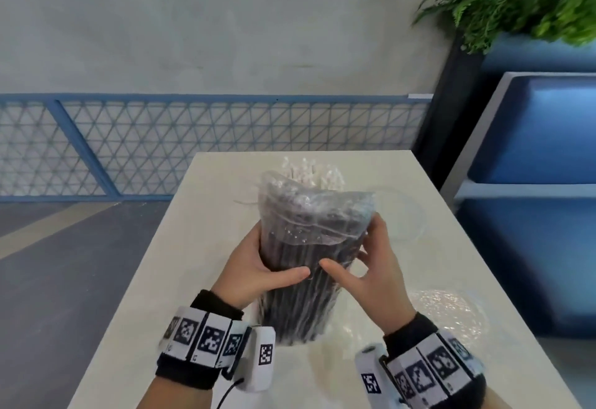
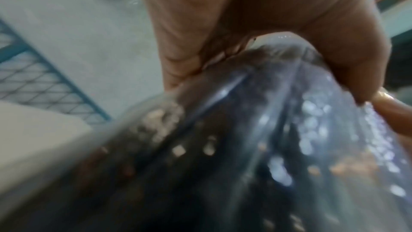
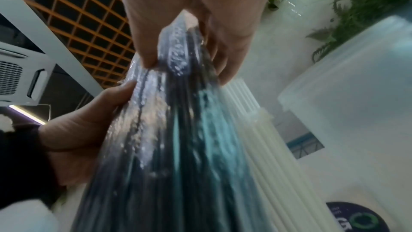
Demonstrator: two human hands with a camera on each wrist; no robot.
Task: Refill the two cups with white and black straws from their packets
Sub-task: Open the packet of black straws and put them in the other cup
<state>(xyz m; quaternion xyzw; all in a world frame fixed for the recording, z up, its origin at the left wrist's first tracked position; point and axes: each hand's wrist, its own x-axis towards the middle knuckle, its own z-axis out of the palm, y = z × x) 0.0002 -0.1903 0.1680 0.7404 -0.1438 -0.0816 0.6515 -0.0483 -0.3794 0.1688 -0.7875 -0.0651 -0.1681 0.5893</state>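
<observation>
Head view: the packet of black straws [image 1: 304, 266] stands upright in front of the person, above the near middle of the white desk [image 1: 167, 263], with its lower end close to or on the surface. The left hand [image 1: 258, 270] wraps round the packet's left side, thumb across the front, so its grip is closed on the packet. The right hand [image 1: 374, 266] holds the right side, thumb pressed on the front and fingers curled behind, also gripping the packet. The clear plastic above the hands is wrinkled and loose. Just behind it stand the white straws [image 1: 309, 171], only their tips showing over the packet's top. A crumpled clear wrapper [image 1: 448, 312] lies on the desk to the right of the hands. In the right wrist view the white straws [image 3: 256, 138] stand upright just beside the dark packet. The left wrist view is blurred, showing fingers [image 2: 347, 50] on the plastic.
</observation>
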